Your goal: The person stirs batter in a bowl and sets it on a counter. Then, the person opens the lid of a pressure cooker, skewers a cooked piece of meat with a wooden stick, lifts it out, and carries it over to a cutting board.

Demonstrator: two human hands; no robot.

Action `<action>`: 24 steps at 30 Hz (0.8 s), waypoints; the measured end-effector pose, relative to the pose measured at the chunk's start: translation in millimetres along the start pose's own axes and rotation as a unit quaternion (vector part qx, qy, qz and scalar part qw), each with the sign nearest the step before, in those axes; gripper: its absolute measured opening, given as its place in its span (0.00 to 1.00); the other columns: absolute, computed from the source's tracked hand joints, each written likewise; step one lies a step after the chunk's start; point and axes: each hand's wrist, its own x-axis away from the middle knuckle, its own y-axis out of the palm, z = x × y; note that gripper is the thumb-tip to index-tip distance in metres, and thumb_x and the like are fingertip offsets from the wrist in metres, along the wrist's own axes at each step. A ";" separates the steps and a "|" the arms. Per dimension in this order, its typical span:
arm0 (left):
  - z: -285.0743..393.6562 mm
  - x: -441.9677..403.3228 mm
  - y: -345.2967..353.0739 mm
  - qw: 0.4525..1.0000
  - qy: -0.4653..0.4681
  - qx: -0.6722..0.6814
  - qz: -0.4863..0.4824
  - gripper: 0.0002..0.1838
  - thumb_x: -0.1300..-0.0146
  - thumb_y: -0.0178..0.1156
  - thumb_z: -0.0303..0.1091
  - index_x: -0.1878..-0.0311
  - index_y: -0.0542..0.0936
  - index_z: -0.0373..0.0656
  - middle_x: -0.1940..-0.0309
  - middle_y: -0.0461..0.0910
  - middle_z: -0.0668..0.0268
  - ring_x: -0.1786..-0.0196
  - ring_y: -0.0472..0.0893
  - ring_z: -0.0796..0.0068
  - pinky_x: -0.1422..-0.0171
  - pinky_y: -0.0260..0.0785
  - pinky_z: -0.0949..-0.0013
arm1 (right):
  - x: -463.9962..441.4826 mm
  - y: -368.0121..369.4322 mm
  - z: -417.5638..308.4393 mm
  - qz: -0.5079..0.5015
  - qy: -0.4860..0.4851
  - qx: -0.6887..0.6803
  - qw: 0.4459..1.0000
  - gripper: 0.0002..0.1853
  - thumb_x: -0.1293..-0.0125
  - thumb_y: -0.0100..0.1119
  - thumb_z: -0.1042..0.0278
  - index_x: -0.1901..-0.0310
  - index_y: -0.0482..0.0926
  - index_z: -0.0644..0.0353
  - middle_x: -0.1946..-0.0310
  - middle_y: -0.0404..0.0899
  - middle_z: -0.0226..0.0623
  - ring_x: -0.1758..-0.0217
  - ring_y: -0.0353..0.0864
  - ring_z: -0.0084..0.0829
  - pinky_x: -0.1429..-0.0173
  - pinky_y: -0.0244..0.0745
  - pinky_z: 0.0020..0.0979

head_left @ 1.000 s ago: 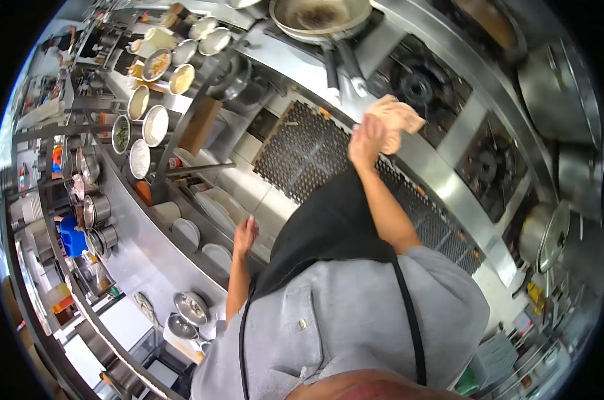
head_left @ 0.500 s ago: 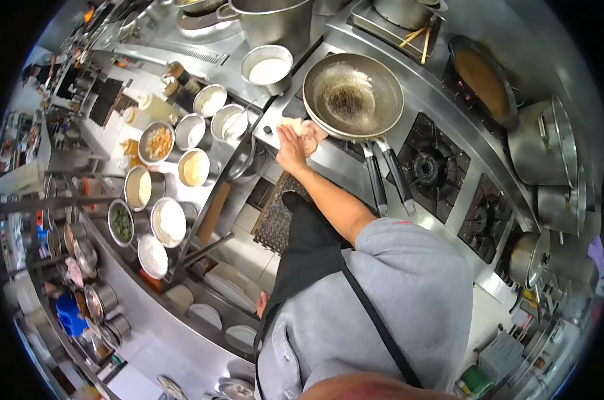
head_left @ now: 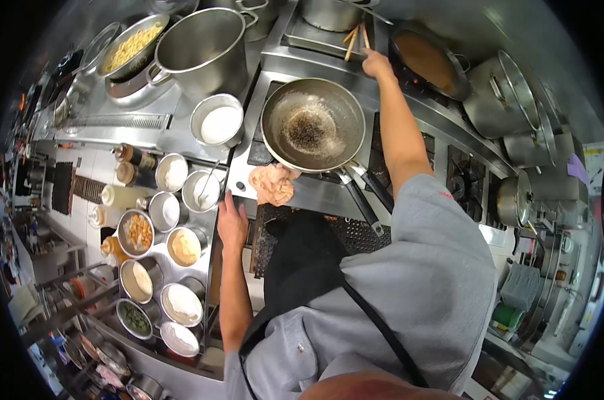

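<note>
My right hand (head_left: 377, 65) reaches to the back of the stove, its fingers closed at the end of a wooden stick (head_left: 364, 35). More such sticks lie beside it on a metal tray (head_left: 315, 44). My left hand (head_left: 232, 225), fingers stretched out and apart, is at the counter edge near a steel pot of white contents with a spoon (head_left: 202, 191). In front of me a worn frying pan (head_left: 313, 125) sits on the stove, its inside browned in the middle. Two black handles show below it, so pans seem stacked. A crumpled pinkish cloth (head_left: 273, 185) lies against its near side.
Several steel containers of food, including chopped orange pieces (head_left: 138, 233) and green leaves (head_left: 135, 319), crowd the left counter. A tall stockpot (head_left: 202, 57) and a pan of noodles (head_left: 134, 47) stand back left. A wide pan of brown liquid (head_left: 430, 61) sits at right.
My right hand has left the cloth and moved up and right to the sticks. My left hand has risen from low by my side to the counter edge. The view has shifted.
</note>
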 end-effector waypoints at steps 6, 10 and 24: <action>-6.2 -62.2 45.7 0.996 -0.017 -0.070 -0.051 0.22 0.37 0.56 0.35 0.40 0.69 0.42 0.55 0.74 0.45 0.56 0.79 0.41 0.55 0.73 0.46 | -3.0 9.8 -0.5 -0.002 0.080 -0.350 0.933 0.15 0.38 0.49 0.70 0.52 0.80 0.58 0.71 0.83 0.42 0.77 0.83 0.34 0.76 0.79 0.33; -6.5 -67.7 53.4 0.996 -0.002 -0.075 -0.043 0.13 0.39 0.58 0.33 0.53 0.76 0.37 0.58 0.75 0.44 0.59 0.79 0.39 0.56 0.72 0.46 | 33.8 -20.9 -0.4 -0.060 0.083 -0.488 0.867 0.11 0.34 0.52 0.71 0.53 0.78 0.64 0.64 0.82 0.47 0.72 0.84 0.35 0.70 0.82 0.32; -19.5 145.0 -31.3 0.972 -0.190 0.029 0.135 0.13 0.37 0.56 0.27 0.49 0.78 0.35 0.54 0.77 0.45 0.48 0.76 0.44 0.45 0.70 0.53 | 191.5 -154.7 -18.8 0.438 -0.294 0.084 0.845 0.10 0.32 0.56 0.58 0.60 0.85 0.51 0.68 0.85 0.32 0.69 0.84 0.33 0.64 0.77 0.33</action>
